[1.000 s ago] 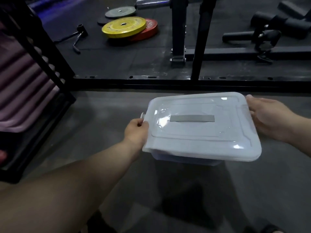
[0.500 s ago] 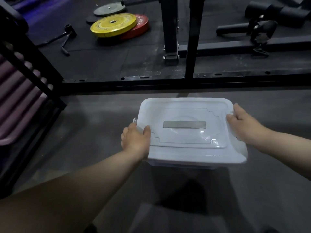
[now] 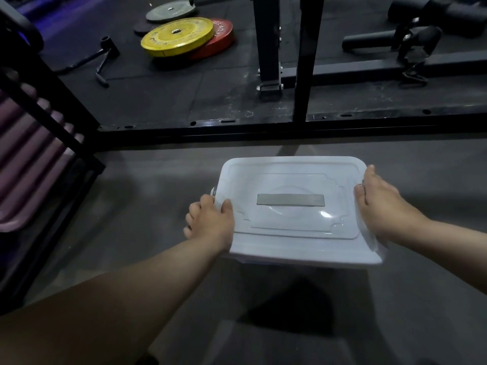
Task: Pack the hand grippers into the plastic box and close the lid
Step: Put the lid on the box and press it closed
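A translucent white plastic box [image 3: 295, 248] is in front of me with its lid [image 3: 290, 219] on top; a grey strip marks the lid's middle. My left hand [image 3: 210, 222] grips the box's left edge, thumb on the lid and fingers curled down beside the side latch. At the right edge, my right hand [image 3: 382, 209] holds the lid with its fingers wrapped over the rim. No hand grippers are visible; the box's inside is hidden by the lid. A dark shadow lies below the box.
A grey floor [image 3: 158, 193] surrounds the box. Beyond it lies a black gym platform with rack posts [image 3: 303, 61], yellow and red weight plates [image 3: 179, 35] and a bar attachment [image 3: 395, 40]. A dark rack with purple rolls [image 3: 31, 143] stands at the left.
The box has levelled out from a tilt and shifted left and nearer to me. My right hand moved from the far right corner onto the lid's right edge.
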Demonstrator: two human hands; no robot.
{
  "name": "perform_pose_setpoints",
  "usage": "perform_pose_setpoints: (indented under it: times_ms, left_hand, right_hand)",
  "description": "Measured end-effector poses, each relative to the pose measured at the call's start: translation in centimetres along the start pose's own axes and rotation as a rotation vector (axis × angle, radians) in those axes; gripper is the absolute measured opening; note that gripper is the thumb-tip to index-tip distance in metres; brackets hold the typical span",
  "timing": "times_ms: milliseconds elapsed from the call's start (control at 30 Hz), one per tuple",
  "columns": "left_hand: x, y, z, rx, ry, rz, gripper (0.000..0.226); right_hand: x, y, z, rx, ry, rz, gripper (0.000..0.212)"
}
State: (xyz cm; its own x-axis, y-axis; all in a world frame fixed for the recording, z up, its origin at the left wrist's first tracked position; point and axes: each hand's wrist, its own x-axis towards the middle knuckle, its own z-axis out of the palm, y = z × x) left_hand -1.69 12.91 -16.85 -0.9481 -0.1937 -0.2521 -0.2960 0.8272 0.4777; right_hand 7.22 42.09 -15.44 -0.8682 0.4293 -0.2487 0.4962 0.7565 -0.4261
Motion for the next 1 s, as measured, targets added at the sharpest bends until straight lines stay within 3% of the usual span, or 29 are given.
perform_pose_setpoints:
  times_ms: [200, 300, 400, 467, 533, 667, 833, 1000]
  left_hand:
    - [0.9, 0.4, -0.3, -0.211, -0.106, -0.072, 0.030]
    - [1.1, 0.4, -0.3, -0.293, -0.151, -0.120, 0.031]
    - [0.8, 0.7, -0.1, -0.285, -0.112, -0.129, 0.027]
    - [0.6, 0.7, 0.0, -0.260, -0.074, -0.122, 0.027]
    - [0.6, 0.6, 0.1, -0.235, -0.044, -0.108, 0.028]
    - [0.4, 0.6, 0.1, -0.195, -0.015, -0.078, 0.028]
    - [-0.3, 0.5, 0.3, -0.209, 0.130, 0.002, 0.051]
    - [0.3, 0.3, 0.3, -0.189, 0.076, -0.067, 0.063]
  right_hand:
    - [0.5, -0.7, -0.4, -0.107, -0.058, 0.026, 0.059]
    - [0.0, -0.6, 0.1, -0.255, 0.023, -0.141, 0.056]
    - [-0.5, -1.2, 0.6, -0.314, 0.016, -0.353, 0.068]
    - [-0.7, -2.8, 1.0, -0.265, -0.045, -0.315, 0.071]
    - [-0.2, -4.5, 1.5, -0.221, -0.058, -0.309, 0.060]
    - [0.0, -7.4, 3.4, -0.274, -0.099, -0.459, 0.062]
    - [-1.0, -9.6, 5.7, -0.377, -0.101, -0.524, 0.068]
    - [-1.0, -9.4, 5.7, -0.399, -0.069, -0.527, 0.072]
